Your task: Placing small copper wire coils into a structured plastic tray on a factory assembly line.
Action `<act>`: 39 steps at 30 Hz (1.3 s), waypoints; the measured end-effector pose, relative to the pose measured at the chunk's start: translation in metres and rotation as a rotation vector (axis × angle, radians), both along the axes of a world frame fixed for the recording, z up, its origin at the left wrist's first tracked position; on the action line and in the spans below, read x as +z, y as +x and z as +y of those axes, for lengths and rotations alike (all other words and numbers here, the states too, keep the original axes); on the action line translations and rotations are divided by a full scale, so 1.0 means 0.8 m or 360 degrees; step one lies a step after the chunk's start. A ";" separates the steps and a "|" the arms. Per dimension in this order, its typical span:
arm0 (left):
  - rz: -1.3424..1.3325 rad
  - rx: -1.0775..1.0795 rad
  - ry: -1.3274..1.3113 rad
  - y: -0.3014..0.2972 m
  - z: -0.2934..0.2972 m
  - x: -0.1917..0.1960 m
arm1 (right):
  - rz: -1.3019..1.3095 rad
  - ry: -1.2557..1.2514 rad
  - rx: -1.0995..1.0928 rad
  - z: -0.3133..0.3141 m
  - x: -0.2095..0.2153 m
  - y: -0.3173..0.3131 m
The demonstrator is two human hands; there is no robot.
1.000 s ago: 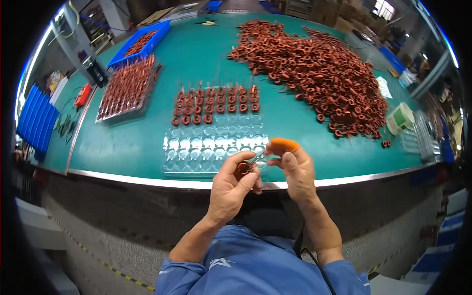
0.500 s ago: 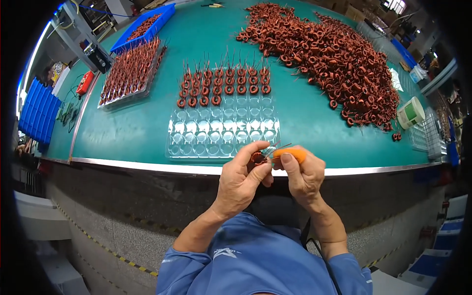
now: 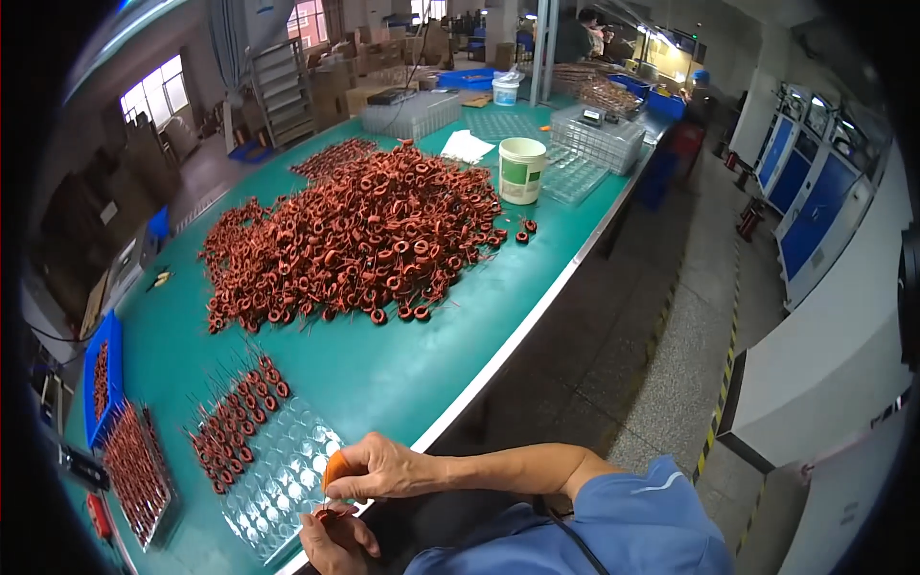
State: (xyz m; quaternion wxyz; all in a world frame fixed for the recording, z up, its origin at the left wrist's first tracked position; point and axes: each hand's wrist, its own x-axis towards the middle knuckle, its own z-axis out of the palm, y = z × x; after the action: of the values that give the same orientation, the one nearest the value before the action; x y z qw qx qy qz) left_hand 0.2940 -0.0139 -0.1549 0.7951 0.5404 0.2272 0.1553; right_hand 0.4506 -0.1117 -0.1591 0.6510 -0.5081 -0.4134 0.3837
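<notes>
One copper coil (image 3: 331, 514) is being pinched in the left hand (image 3: 335, 541) at the bench (image 3: 383, 374) edge, the right hand (image 3: 379, 468) gripping an orange tool (image 3: 333, 470). Roughly half the clear tray (image 3: 278, 474) is sitting filled; a large coil heap (image 3: 355, 240) is waiting.

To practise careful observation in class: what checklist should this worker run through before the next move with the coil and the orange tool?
1. Left hand grips a coil: ok.
2. Right hand grips the orange tool: ok.
3. Tool tip set on the coil's wires: cannot tell, too small.
4. Clear tray has empty pockets beside the hands: ok.
5. Pile of coils lying on the green table: ok.
</notes>
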 end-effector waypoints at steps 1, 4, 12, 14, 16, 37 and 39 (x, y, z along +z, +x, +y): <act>0.0060 0.0025 0.0108 0.004 -0.001 -0.003 | 0.0082 0.0026 0.0001 -0.001 0.003 -0.003; -0.0053 -0.0008 0.0192 0.007 0.000 -0.001 | 0.0296 0.0107 0.0080 0.001 0.003 -0.005; -0.0167 -0.0082 0.0038 0.001 0.005 -0.001 | 0.0548 0.0115 0.0248 0.011 -0.009 -0.004; -0.0198 -0.0078 0.0261 0.002 -0.002 0.002 | 0.0567 0.0109 0.0262 0.011 -0.009 -0.007; -0.0246 -0.0122 0.0447 -0.002 -0.001 -0.005 | 0.0567 0.0061 0.0240 0.003 -0.005 -0.006; -0.0379 0.0131 0.1177 0.008 -0.020 -0.018 | 0.0246 0.0107 -0.0067 -0.023 0.005 -0.014; -0.0459 0.0090 0.1175 0.006 -0.012 -0.015 | 0.0066 0.0126 -0.0339 -0.024 0.002 -0.016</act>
State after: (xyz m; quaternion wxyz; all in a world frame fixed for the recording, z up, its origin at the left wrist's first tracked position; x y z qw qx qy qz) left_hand 0.2989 -0.0236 -0.1666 0.5667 0.7559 0.0570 0.3228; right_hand 0.4376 -0.1307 -0.1576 0.7161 -0.5149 -0.3583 0.3060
